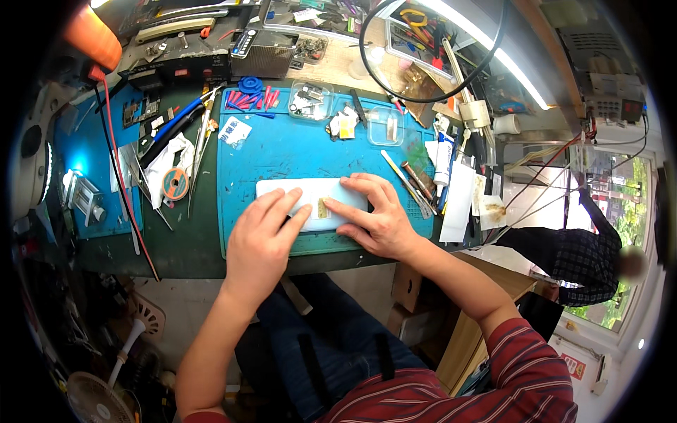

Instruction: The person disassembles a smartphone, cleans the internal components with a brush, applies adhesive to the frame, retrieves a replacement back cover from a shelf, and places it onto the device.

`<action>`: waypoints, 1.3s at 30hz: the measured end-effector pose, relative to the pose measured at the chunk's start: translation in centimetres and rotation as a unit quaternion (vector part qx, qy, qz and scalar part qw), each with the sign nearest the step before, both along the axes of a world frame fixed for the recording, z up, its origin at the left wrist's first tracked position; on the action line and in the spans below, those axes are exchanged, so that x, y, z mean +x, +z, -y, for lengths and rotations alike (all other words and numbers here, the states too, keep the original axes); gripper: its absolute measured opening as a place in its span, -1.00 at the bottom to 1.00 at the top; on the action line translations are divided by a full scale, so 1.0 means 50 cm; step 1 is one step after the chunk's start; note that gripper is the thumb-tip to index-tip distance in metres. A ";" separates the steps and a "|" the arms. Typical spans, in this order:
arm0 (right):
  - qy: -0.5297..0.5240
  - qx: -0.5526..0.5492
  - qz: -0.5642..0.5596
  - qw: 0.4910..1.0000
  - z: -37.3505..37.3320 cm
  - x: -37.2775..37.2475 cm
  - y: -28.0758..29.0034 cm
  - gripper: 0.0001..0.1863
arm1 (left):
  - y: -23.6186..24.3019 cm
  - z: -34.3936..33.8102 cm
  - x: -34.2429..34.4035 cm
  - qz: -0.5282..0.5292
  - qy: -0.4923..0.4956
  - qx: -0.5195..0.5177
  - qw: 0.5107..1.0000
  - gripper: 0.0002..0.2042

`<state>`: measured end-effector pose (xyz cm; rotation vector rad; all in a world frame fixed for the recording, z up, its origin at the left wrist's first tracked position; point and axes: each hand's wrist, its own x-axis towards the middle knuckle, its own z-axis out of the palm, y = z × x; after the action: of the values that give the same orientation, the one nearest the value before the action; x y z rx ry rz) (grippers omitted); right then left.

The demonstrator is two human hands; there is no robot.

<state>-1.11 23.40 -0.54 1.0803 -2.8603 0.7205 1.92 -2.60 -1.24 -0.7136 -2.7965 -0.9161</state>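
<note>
A white flat phone-shaped slab (282, 189) lies face down on the blue work mat (296, 151). My left hand (262, 243) rests on its near left part, fingers spread flat on it. My right hand (372, 215) presses on its right end, index finger pointing at a small gold-coloured piece (322, 208) on the slab between the two hands. Neither hand grips anything.
Tweezers (199, 151), a solder reel (174, 185) and a white cloth (163, 163) lie left of the mat. Red and blue picks (248, 97) and clear plastic boxes (310, 100) sit at the back. Tools and a white tube (442, 163) lie to the right. Another person (589, 257) sits far right.
</note>
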 end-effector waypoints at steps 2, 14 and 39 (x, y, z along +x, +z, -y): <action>0.007 0.010 -0.006 1.000 -0.007 -0.001 -0.003 -0.42 | 0.006 0.002 -0.004 0.020 0.003 0.012 1.000 -0.59; -0.021 0.050 -0.027 0.998 -0.004 0.007 0.027 -0.44 | 0.028 -0.017 -0.013 -0.017 0.010 -0.054 0.998 -0.46; -0.023 0.368 0.203 0.907 0.075 -0.178 0.085 -0.47 | 0.059 -0.134 -0.115 0.073 0.060 -0.333 0.938 -0.64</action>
<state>-10.00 19.64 3.73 0.9661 -3.6309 -0.2243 -3.81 4.09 1.72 -0.5351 -3.2467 0.0341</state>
